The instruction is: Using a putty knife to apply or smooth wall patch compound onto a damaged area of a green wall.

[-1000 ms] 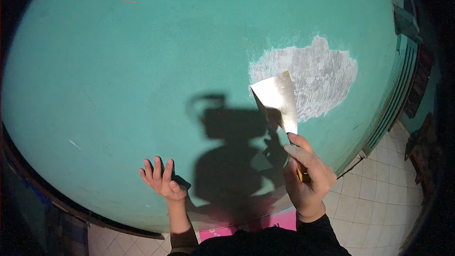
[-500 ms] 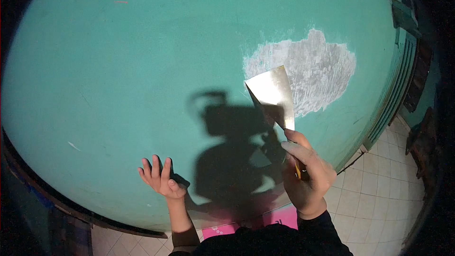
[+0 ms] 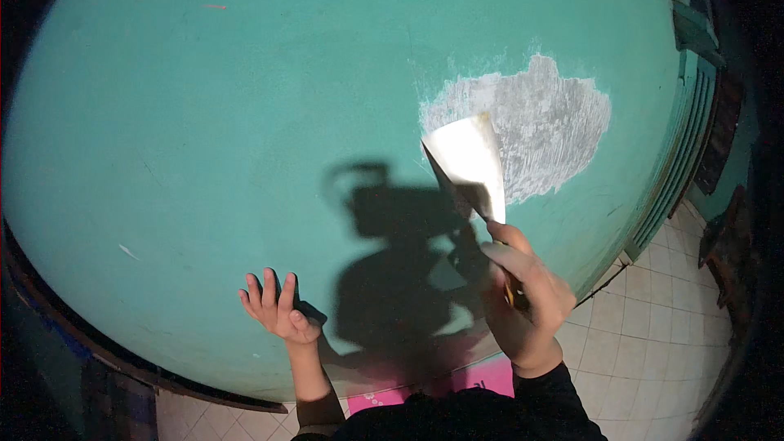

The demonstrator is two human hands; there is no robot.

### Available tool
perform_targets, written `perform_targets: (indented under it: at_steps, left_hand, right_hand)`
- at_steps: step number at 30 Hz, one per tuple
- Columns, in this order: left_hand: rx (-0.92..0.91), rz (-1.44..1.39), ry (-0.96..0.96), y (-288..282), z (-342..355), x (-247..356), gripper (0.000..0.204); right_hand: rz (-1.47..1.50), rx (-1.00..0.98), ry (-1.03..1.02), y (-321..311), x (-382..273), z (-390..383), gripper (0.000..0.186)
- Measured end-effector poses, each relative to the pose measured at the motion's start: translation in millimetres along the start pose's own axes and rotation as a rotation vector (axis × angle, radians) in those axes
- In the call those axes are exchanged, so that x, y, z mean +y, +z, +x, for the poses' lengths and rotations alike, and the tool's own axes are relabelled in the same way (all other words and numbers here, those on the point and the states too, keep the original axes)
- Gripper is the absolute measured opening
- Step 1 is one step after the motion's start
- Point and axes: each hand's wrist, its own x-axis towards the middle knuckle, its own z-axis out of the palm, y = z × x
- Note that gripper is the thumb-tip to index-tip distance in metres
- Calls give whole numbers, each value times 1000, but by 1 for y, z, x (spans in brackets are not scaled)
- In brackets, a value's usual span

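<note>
My right hand (image 3: 531, 294) is closed round the handle of a wide paint scraper (image 3: 469, 159), its bright metal blade tilted up toward the wall. The blade's edge lies over the lower left part of a bare grey-white patch (image 3: 555, 126); whether it touches the surface I cannot tell. Green paint (image 3: 245, 131) surrounds the patch. Lower left, my left hand (image 3: 278, 310) is spread with fingers up, near or against the painted wall, and holds nothing. Part of the scraper's handle is hidden by my right fingers.
A dark shadow (image 3: 392, 278) falls on the wall between my hands. Below lies a pink sheet or mat (image 3: 482, 376) on pale floor tiles (image 3: 645, 343). A green slatted frame (image 3: 678, 147) stands at the right, and a dark ledge (image 3: 163, 376) runs along the lower left.
The scraper and my right hand have shifted very slightly, and the blade now reflects more brightly. My left hand stays in place.
</note>
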Motion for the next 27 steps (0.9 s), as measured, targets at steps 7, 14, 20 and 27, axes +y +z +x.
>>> perform_targets:
  at_steps: [7,14,20,27]
  left_hand:
    - [-4,-2,-16,0,1,1,48]
    - [-8,16,-23,0,-1,-1,48]
    - [-19,6,-17,2,-2,-2,48]
    - [7,-7,-6,3,-1,-1,48]
  right_hand:
    - [44,-56,-21,-2,5,1,34]
    - [44,-77,42,0,2,1,33]
    - [18,-43,101,0,-2,-1,28]
    - [20,-53,24,-3,3,0,28]
